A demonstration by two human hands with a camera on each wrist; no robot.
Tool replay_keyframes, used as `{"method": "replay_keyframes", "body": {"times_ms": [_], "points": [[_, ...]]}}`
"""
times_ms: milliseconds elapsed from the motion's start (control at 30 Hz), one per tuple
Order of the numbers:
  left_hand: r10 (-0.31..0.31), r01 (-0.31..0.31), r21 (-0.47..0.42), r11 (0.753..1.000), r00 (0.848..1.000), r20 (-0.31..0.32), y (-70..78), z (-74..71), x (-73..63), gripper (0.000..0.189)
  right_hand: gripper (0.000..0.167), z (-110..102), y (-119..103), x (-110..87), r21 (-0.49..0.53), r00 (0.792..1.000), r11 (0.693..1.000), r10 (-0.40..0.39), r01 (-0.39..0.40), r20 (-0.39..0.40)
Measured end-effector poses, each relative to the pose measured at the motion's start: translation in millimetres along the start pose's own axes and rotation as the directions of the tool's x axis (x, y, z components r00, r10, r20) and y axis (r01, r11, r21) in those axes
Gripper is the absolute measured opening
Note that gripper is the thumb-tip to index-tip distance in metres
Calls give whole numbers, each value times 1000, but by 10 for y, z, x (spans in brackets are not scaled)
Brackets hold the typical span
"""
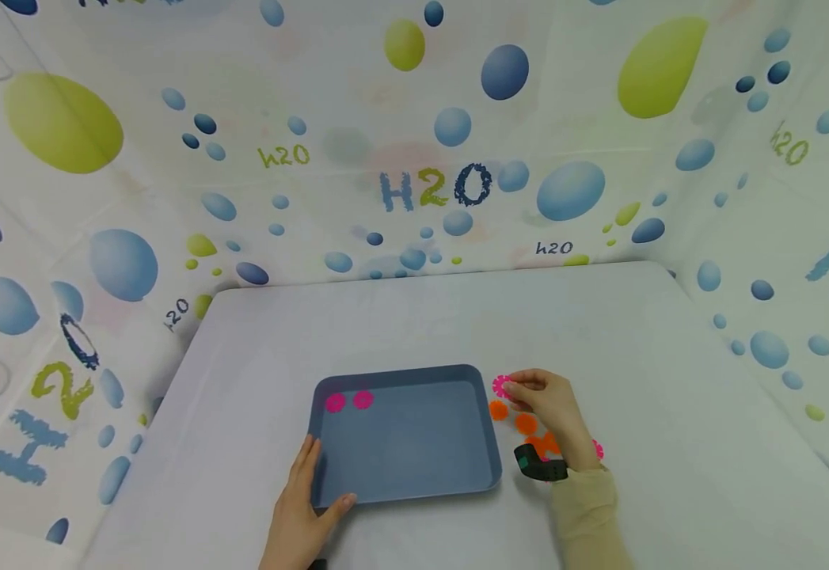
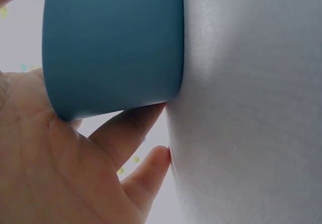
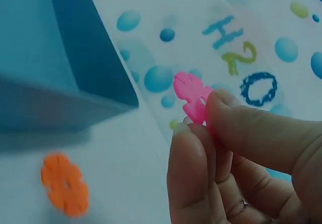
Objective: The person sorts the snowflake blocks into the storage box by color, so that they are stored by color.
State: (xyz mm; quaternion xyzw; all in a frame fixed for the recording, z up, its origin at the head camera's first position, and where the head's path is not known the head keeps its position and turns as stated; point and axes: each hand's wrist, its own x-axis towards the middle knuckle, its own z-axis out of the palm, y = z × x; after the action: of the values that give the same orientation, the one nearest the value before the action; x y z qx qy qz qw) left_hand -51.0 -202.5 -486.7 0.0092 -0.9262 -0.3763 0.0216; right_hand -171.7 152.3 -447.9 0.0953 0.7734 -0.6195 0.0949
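Observation:
A shallow blue-grey tray (image 1: pixel 407 443) lies on the table, with two pink notched discs (image 1: pixel 363 400) at its far left. My left hand (image 1: pixel 303 495) rests against the tray's near left corner, straight fingers along the left wall and thumb on the front rim; the left wrist view has the tray wall (image 2: pixel 113 48) against the palm. Just beyond the tray's right wall, my right hand (image 1: pixel 545 404) pinches a pink notched disc (image 3: pixel 191 93) between thumb and fingertips, raised over the table. Beneath it lie several orange notched discs (image 1: pixel 526 423), partly hidden by the wrist.
A pink piece (image 1: pixel 598 449) shows beside the right forearm. The black wrist camera (image 1: pixel 541 465) hides part of the loose discs. White cloth covers the table (image 1: pixel 421 324), and a sheet printed with coloured drops (image 1: pixel 571 190) hangs behind and at the sides.

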Motion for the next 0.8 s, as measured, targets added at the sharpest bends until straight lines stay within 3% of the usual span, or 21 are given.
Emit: {"method": "replay_keyframes", "body": {"times_ms": [300, 800], "points": [[6, -6, -20, 1000, 1000, -3, -2, 3, 0, 95, 31, 360, -154, 88, 63, 993, 994, -89, 84, 80], [42, -43, -18, 999, 999, -30, -21, 7, -7, 93, 13, 1045, -292, 248, 119, 980, 989, -106, 86, 171]]}}
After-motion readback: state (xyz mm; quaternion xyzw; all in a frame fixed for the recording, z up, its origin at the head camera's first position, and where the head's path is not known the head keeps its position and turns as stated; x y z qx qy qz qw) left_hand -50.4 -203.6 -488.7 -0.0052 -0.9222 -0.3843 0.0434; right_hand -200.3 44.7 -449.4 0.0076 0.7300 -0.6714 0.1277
